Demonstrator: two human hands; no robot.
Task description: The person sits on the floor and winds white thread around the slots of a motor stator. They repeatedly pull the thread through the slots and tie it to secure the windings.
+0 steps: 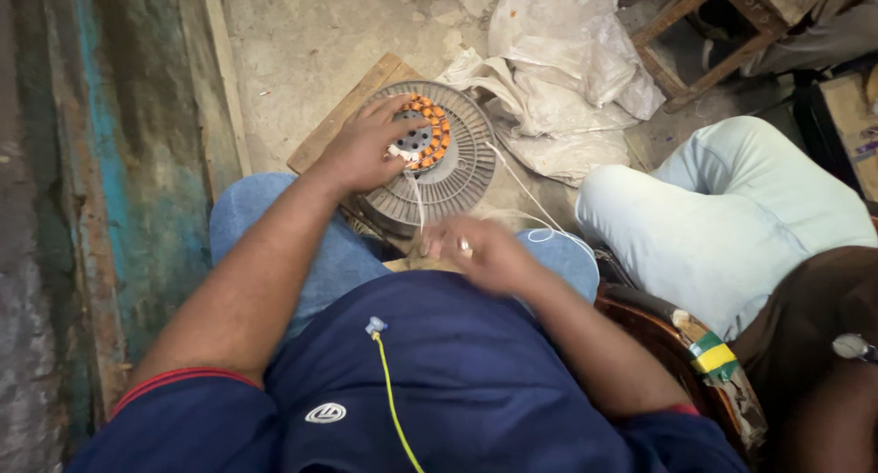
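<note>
The person is wearing a navy short-sleeved shirt (476, 381) with red-trimmed sleeve cuffs (183, 379), a small white oval emblem (326, 413), a yellow cord (393, 400) hanging down it, and blue jeans (320, 263).
</note>
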